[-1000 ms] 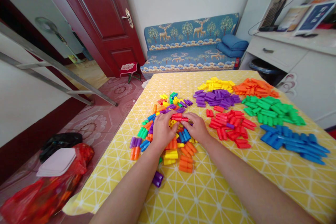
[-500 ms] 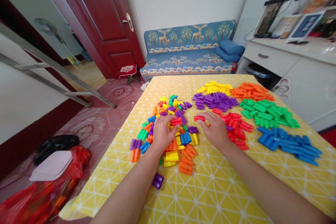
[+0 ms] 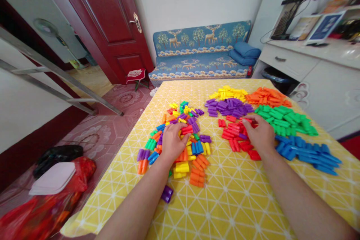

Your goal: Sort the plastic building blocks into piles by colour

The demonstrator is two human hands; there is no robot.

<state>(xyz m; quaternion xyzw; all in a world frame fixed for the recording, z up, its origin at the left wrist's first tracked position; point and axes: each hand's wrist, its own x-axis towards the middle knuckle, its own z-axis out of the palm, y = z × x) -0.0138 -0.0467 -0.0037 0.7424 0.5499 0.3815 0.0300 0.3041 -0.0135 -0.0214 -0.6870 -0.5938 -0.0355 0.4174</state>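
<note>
My left hand (image 3: pixel 173 140) rests over a pile of mixed-colour plastic building blocks (image 3: pixel 198 147), made of joined tubes. Its thumb and fingers close round a red building block (image 3: pixel 186 130) at the pile's middle. Farther right, my right hand (image 3: pixel 261 135) reaches over the heap of red building blocks (image 3: pixel 233 134). Its fingertips pinch a red block (image 3: pixel 247 119), partly hidden by the fingers. One purple block (image 3: pixel 242 136) lies among the red ones. A separate purple block (image 3: pixel 167 194) sits near my left forearm.
Sorted heaps of yellow (image 3: pixel 229 92), purple (image 3: pixel 229 107), orange (image 3: pixel 268 97), green (image 3: pixel 287 120) and blue blocks (image 3: pixel 309 153) lie on the yellow tablecloth (image 3: pixel 219 198). Beyond the table stands a blue sofa (image 3: pixel 194 60). A metal ladder (image 3: pixel 56 69) leans at the left.
My right hand has moved right, from beside the mixed pile to over the red heap. My left hand stays at the mixed pile with the red block. The view has shifted slightly.
</note>
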